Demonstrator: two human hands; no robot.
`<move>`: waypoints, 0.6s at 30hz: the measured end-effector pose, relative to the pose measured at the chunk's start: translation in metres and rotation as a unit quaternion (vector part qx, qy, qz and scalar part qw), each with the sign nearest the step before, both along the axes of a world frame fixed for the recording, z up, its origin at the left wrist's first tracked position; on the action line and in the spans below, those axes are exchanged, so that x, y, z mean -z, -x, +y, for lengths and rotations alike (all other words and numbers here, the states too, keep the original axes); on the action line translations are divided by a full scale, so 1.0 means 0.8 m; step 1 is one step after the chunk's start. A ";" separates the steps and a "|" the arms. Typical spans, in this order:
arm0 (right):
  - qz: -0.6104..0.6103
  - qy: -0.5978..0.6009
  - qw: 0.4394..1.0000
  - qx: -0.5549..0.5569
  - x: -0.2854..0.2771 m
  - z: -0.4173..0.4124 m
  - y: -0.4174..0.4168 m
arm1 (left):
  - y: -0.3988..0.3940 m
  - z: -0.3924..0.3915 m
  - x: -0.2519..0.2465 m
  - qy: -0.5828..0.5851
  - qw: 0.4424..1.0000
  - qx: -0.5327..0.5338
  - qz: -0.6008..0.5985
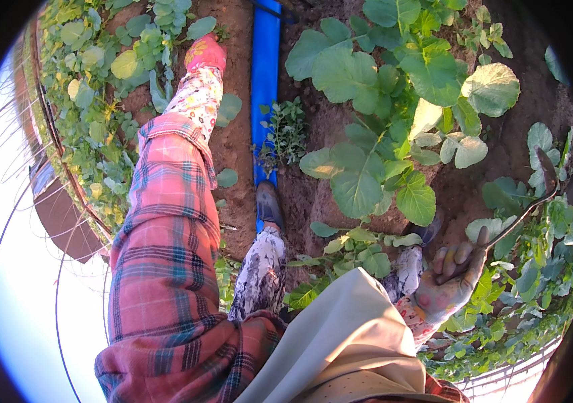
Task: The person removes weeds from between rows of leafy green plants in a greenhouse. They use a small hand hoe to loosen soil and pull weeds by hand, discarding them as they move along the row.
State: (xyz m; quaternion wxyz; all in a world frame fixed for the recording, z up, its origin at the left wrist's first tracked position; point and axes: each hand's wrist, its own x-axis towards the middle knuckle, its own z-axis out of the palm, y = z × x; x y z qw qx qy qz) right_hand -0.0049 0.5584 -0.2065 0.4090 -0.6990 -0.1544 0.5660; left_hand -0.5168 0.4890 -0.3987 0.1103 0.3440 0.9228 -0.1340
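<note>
My left hand (206, 53), in a pink flowered glove, reaches far forward to the soil beside a small green weed (223, 32). Its fingers are hidden, so whether they grip anything does not show. In a soiled, patterned glove, my right hand (445, 284) is raised at the right with its fingers curled around a hand hoe (520, 215). The tool's thin bent metal neck points up and right, ending in a narrow, dark blade (547, 171) above leaves. Its handle is mostly hidden by the hand.
A blue flat hose (265, 65) runs along the soil to my shoe (269, 204). Beside it grows a bushy weed (286, 133). Large leafy plants (357, 176) stand right of centre; a dense leafy row (90, 101) lines the left, near bent wires (57, 282).
</note>
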 end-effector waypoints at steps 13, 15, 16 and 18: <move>0.014 0.007 1.000 0.005 0.000 0.000 -0.007 | 0.013 -0.001 -0.016 0.051 0.998 0.018 -0.042; 0.022 0.008 1.000 0.010 0.000 0.001 -0.008 | 0.007 0.003 -0.019 0.077 0.996 0.008 -0.040; 0.027 0.009 1.000 0.012 0.000 0.001 -0.008 | 0.005 0.004 -0.022 0.081 0.996 0.001 -0.041; 0.028 0.012 1.000 0.006 -0.002 0.002 -0.007 | 0.008 -0.001 -0.027 0.062 0.997 -0.009 -0.042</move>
